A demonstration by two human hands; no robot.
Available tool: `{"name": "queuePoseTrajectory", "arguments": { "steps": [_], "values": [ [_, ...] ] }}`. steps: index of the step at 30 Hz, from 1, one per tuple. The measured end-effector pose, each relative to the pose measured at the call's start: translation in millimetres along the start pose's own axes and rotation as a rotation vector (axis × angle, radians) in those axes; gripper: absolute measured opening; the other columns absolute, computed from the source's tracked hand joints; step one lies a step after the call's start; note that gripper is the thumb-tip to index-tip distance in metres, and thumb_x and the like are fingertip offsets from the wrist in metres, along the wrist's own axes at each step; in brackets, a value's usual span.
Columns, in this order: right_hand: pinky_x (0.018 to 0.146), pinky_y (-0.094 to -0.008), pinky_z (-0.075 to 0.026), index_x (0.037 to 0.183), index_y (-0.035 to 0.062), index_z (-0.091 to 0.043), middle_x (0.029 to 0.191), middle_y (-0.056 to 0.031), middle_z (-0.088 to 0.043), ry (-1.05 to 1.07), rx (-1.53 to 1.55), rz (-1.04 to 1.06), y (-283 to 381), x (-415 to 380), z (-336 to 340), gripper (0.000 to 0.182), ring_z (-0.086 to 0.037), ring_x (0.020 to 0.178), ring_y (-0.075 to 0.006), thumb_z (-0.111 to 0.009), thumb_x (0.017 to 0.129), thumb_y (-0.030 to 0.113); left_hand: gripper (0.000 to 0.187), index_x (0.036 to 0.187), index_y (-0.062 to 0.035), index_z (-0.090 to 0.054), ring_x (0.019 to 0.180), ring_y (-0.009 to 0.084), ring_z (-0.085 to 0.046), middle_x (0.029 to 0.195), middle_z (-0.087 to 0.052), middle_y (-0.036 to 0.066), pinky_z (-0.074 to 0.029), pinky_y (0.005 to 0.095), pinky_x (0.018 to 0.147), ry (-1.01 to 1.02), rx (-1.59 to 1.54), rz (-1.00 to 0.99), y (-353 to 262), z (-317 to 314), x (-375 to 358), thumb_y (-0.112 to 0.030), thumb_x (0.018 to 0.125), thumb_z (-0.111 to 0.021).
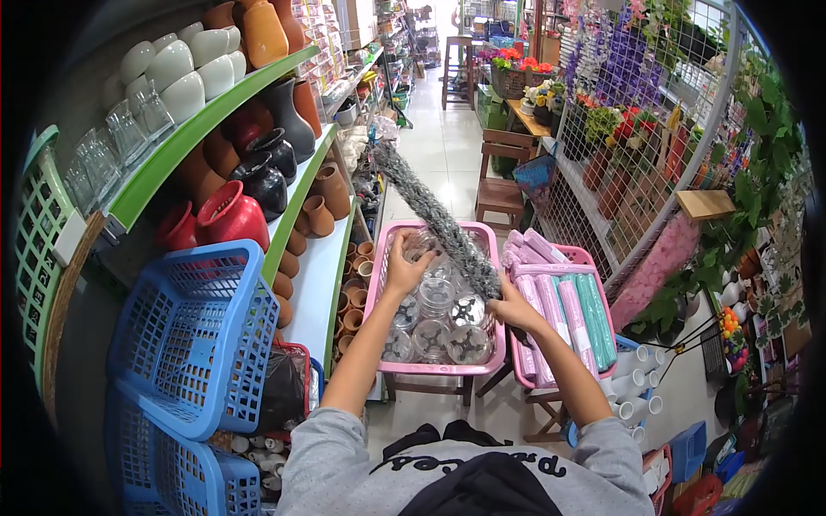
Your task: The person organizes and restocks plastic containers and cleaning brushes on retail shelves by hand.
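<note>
My right hand (514,310) is closed round the lower end of a long grey fluffy duster (434,211), which slants up and left over a pink basket (372,331). Inside the basket lie several clear round plastic containers (431,340), some with dark cross-shaped marks. My left hand (408,262) reaches into the basket's upper left part, its fingers curled at a clear container. The duster passes just to the right of that hand.
Beside it on the right stands another pink basket (605,320) with pink and teal packs. Green-edged shelves (297,322) with pots and bowls rise at left, above blue baskets (185,335). A wooden chair (501,176) and wire mesh racks flank the tiled aisle.
</note>
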State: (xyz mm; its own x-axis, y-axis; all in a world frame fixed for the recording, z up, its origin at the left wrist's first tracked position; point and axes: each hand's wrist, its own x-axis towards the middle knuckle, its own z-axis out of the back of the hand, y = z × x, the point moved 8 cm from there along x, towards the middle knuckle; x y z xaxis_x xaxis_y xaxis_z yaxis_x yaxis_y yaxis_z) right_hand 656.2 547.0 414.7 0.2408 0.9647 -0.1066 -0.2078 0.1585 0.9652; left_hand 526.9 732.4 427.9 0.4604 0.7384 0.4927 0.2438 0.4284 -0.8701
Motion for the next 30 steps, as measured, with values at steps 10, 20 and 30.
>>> {"name": "queuePoseTrajectory", "arguments": {
  "steps": [10, 20, 30],
  "values": [
    [0.083, -0.0345, -0.044, 0.122, -0.0019, -0.043, 0.107, -0.0180, -0.056, -0.266, -0.306, 0.243, 29, 12, 5, 0.061, -0.055, 0.095, -0.0230, -0.064, 0.072, 0.025, 0.038, 0.092, -0.0023, -0.053, 0.081, 0.0138, -0.058, 0.085, -0.061, 0.006, -0.046, 0.0272, 0.075, 0.081, 0.148, 0.064, 1, -12, -10, -0.010, 0.061, -0.073],
    [0.084, -0.0353, -0.043, 0.129, 0.0032, -0.036, 0.092, -0.0171, -0.061, -0.223, -0.295, 0.411, 41, 62, 19, 0.055, -0.059, 0.090, -0.0257, -0.051, 0.077, 0.014, 0.046, 0.104, 0.0024, -0.054, 0.087, 0.0192, -0.060, 0.094, -0.062, 0.012, -0.047, 0.0299, 0.079, 0.080, 0.210, 0.033, 2, -3, -3, -0.009, 0.063, -0.072],
    [0.066, -0.0476, -0.047, 0.135, 0.0221, -0.033, 0.070, -0.0232, -0.057, -0.223, -0.641, 0.380, 89, 17, -20, 0.058, -0.059, 0.069, -0.0396, -0.051, 0.081, 0.013, 0.044, 0.111, 0.0005, -0.045, 0.095, 0.0186, -0.057, 0.100, -0.059, 0.012, -0.044, 0.0290, 0.083, -0.103, 0.084, -0.075, -17, 19, 8, 0.004, 0.071, -0.063]
  ]
}}
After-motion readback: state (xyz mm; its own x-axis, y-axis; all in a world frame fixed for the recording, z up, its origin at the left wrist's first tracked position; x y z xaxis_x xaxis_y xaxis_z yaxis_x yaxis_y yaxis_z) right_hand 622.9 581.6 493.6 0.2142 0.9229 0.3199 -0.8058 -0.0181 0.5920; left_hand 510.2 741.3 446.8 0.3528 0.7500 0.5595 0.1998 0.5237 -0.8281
